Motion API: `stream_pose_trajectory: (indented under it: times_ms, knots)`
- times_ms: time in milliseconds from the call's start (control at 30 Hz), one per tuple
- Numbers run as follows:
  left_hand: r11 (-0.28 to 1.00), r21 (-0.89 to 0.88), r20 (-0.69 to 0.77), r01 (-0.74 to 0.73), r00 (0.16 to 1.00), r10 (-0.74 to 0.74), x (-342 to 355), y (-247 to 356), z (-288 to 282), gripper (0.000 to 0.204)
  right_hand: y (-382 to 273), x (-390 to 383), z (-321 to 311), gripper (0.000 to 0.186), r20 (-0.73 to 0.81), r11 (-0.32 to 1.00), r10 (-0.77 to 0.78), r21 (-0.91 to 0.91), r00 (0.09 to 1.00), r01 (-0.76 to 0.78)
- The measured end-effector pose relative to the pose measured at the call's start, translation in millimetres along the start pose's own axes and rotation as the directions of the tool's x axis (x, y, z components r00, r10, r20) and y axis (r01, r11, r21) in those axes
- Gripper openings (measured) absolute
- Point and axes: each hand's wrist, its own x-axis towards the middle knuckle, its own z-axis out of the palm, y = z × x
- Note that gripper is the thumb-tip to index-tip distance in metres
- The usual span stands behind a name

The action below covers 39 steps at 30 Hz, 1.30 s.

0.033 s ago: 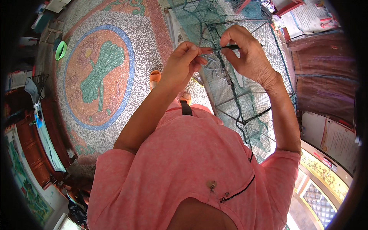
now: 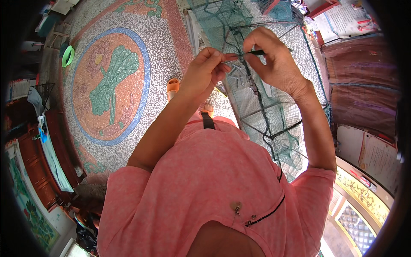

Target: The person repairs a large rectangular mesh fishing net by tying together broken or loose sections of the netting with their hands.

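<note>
Both of my hands are raised close together above a green mesh net trap [image 2: 278, 113] with dark frame bars and a dark cord along it. My left hand [image 2: 202, 70] is closed in a pinch at the net's edge, thumb against forefinger. What sits between those fingertips is too small to make out, perhaps a strand of the net. In my right hand [image 2: 278, 60] is a slim, dark, pointed tool [image 2: 258, 52], passing under the curled fingers and out past the knuckles. Its near end comes close to the left fingertips.
A speckled floor with a round lotus mosaic [image 2: 113, 85] spreads to the left. An orange sandal [image 2: 173, 84] is on my foot below the left arm. Beyond lies a green basin [image 2: 68, 56]. Brown draped cloth [image 2: 364, 85] stands at the right, past the net trap.
My right hand has shifted slightly left, toward the left fingertips, bringing the dark tool with it. My left hand stays in place.
</note>
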Motion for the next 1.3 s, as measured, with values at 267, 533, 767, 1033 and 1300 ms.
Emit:
stream_pose_trajectory:
  times_ms: [267, 533, 767, 1033, 1300]
  knots:
    - [0.975, -0.203, -0.019, 0.088, 0.995, -0.094, -0.5, -5.1, -2.7, 0.009, 7.3, 3.8, 21.6, 0.012, 0.011, 0.997, -0.046, -0.054, 0.999, 0.047]
    - [0.994, -0.033, 0.127, -0.104, 0.986, 0.108, 0.8, -11.8, -6.7, 0.006, -27.5, 2.8, 26.0, 0.017, -0.087, 0.929, -0.256, -0.296, 0.963, 0.221]
    - [0.325, 0.647, 0.483, -0.689, 0.701, 0.525, 2.2, -12.8, 3.0, 0.028, -72.0, 7.8, 18.9, 0.013, -0.051, 0.892, -0.344, 0.295, 0.938, 0.343]
    - [0.307, 0.743, 0.457, -0.595, 0.786, 0.417, -20.9, 7.5, 43.4, 0.021, -67.8, 32.8, -39.2, 0.014, -0.463, 0.789, -0.182, 0.458, 0.868, 0.410]
    - [0.667, 0.606, 0.277, -0.432, 0.902, 0.333, -7.7, 26.3, 37.3, 0.018, -44.1, 14.6, -113.6, 0.015, -0.351, 0.460, 0.062, 0.841, 0.934, 0.285]
